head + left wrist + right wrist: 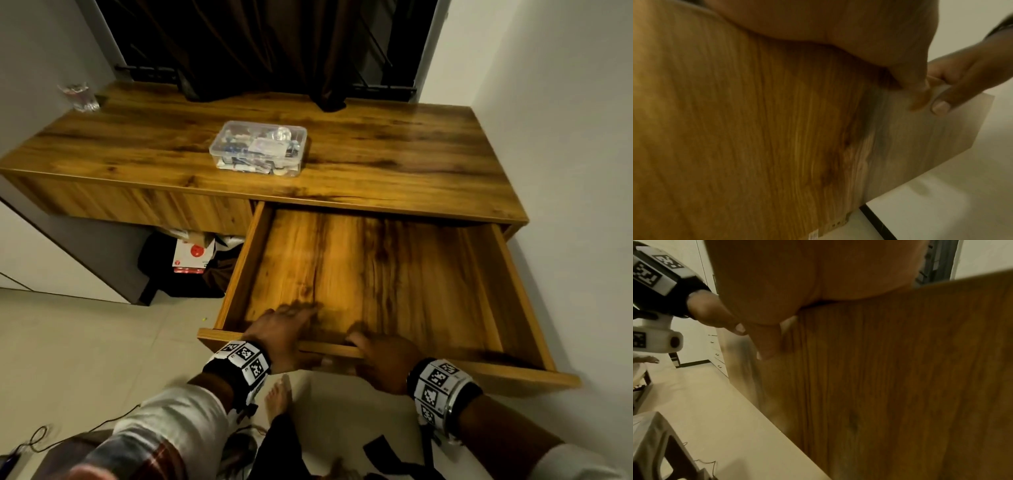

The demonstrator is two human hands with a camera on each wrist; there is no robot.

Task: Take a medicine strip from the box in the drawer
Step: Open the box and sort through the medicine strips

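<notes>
A clear plastic box (258, 148) with its lid on stands on the wooden desk top (394, 144); packets and strips show through its walls. Below it, the drawer (376, 274) is pulled out and its wooden bottom is bare. My left hand (284, 329) lies over the drawer's front panel (479, 371), fingers inside and thumb on the outer face (918, 97). My right hand (383, 359) holds the same panel beside it, thumb on the top edge, fingers curled down the outer face (764, 347). The wrist views show mostly that panel's wood grain (777, 129) (879, 369).
A drinking glass (80, 97) stands at the desk's back left corner. Dark curtains (257, 44) hang behind the desk. A white wall (565, 171) runs close along the right. Bags and a white carton (191, 260) lie under the desk. A bare foot (279, 394) is on the tiled floor.
</notes>
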